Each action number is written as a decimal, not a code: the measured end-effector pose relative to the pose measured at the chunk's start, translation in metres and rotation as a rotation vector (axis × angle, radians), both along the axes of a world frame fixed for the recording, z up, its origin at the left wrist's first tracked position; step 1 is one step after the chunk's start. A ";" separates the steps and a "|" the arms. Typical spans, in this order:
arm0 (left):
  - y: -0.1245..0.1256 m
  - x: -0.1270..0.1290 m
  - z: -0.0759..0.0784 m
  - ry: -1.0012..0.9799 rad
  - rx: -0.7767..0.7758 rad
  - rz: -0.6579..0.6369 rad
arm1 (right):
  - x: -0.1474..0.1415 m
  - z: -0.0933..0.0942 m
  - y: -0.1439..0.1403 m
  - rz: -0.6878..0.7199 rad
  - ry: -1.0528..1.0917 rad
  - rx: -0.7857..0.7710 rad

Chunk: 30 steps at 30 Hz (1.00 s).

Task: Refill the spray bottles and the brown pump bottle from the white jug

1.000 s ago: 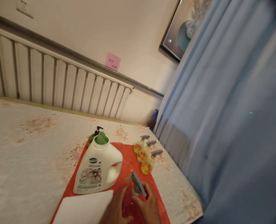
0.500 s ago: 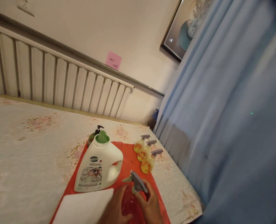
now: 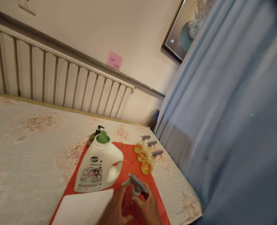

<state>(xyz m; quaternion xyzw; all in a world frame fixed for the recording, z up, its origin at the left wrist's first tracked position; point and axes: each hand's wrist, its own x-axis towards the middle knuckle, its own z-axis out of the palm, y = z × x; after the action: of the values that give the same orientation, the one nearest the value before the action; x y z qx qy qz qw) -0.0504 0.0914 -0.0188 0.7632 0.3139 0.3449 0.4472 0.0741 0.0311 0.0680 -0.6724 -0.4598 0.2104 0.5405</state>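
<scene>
Spray bottle (image 3: 131,203) is sitting at the near edge of the red mat (image 3: 129,159), bottom centre of the head view, body clear and reading red from the mat behind it. Grey trigger head (image 3: 136,184) is pointing up and left, green nozzle tip at its left end.

Left hand (image 3: 116,209) is wrapping the bottle body from the left, fingers curled against it. Right hand (image 3: 149,207) is gripping just under the trigger head from the right, thumb up near the collar. Both hands are closing on the same bottle; lower palms are cut off by the frame edge.

White detergent jug (image 3: 97,167) is standing upright on the mat just left of and behind the bottle, green pour spout (image 3: 102,138) showing at its open neck, handle facing right. Dark green pump bottle (image 3: 94,136) is standing directly behind the jug, mostly hidden.

Three small spray bottles (image 3: 145,154) with yellow liquid and grey triggers are lined up in a diagonal row at the mat's right edge, touching or nearly so.

White folded cloth (image 3: 82,207) is lying on the mat's near left corner, just beside the left hand.

Everything is resting on a floral bedcover (image 3: 30,147). Slatted white headboard (image 3: 58,84) is running behind, pink sticky note (image 3: 114,61) on the wall above it, blue curtain (image 3: 222,125) filling the right side.
</scene>
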 end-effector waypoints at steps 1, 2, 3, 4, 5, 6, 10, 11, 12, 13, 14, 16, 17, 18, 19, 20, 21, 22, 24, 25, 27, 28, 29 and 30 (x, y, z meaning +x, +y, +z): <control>0.000 0.000 0.001 0.007 -0.003 0.001 | -0.001 0.003 -0.001 0.006 -0.016 0.001; 0.000 0.000 0.002 0.009 -0.005 0.000 | -0.002 0.005 -0.001 0.012 -0.028 0.004; 0.000 0.000 0.002 0.010 -0.006 -0.001 | -0.003 0.008 -0.002 0.020 -0.034 0.009; 0.000 0.000 0.003 0.013 -0.009 -0.001 | -0.004 0.011 -0.003 0.031 -0.035 0.017; 0.000 0.000 0.003 0.019 -0.014 -0.002 | -0.005 0.013 -0.004 0.046 -0.033 0.027; 0.000 -0.001 0.003 0.023 -0.015 0.000 | -0.005 0.015 -0.004 0.064 -0.031 0.039; 0.000 -0.001 0.001 0.020 0.004 0.010 | -0.005 0.014 -0.006 0.141 -0.029 0.088; -0.001 -0.001 0.001 0.020 0.008 0.011 | -0.005 0.013 -0.006 0.146 -0.026 0.084; -0.001 -0.001 0.001 0.024 0.006 0.014 | -0.005 0.013 -0.007 0.149 -0.022 0.071; -0.001 -0.001 0.002 0.029 0.003 0.019 | -0.005 0.012 -0.007 0.150 -0.019 0.053; -0.001 -0.001 0.004 0.032 0.001 0.024 | -0.005 0.012 -0.008 0.150 -0.014 0.036; -0.002 -0.002 0.008 0.038 -0.001 0.026 | -0.007 0.012 -0.008 0.152 -0.005 0.020; -0.002 -0.003 0.011 0.042 -0.003 0.022 | -0.007 0.012 -0.009 0.148 -0.003 0.025; -0.002 -0.004 0.013 0.044 -0.005 0.018 | -0.008 0.011 -0.009 0.138 -0.004 0.035; -0.003 -0.004 0.015 0.045 -0.007 0.012 | -0.008 0.010 -0.009 0.120 -0.009 0.048; -0.003 -0.005 0.016 0.042 -0.009 0.005 | -0.008 0.008 -0.009 0.101 -0.020 0.057; -0.003 -0.005 0.016 0.039 -0.010 0.002 | -0.008 0.007 -0.009 0.081 -0.038 0.061; -0.003 -0.005 0.015 0.035 -0.012 0.002 | -0.008 0.005 -0.009 0.059 -0.060 0.060; -0.003 -0.005 0.013 0.031 -0.012 -0.003 | -0.009 0.002 -0.008 0.015 -0.108 0.046; -0.003 -0.005 0.012 0.033 -0.012 -0.005 | -0.009 0.001 -0.007 -0.008 -0.127 0.043; -0.003 -0.004 0.011 0.039 -0.017 -0.005 | -0.011 0.003 -0.006 -0.059 -0.145 0.050; -0.003 -0.004 0.011 0.041 -0.020 -0.009 | -0.013 0.004 -0.005 -0.081 -0.146 0.055; -0.003 -0.004 0.013 0.040 -0.024 -0.012 | -0.014 0.006 -0.004 -0.097 -0.144 0.061; -0.003 -0.004 0.014 0.036 -0.027 -0.013 | -0.015 0.008 -0.003 -0.105 -0.141 0.068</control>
<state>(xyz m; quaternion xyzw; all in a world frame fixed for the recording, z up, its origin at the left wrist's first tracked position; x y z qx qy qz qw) -0.0544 0.0885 -0.0045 0.7652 0.3218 0.3239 0.4539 0.0588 0.0280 0.0761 -0.6900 -0.4678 0.1184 0.5395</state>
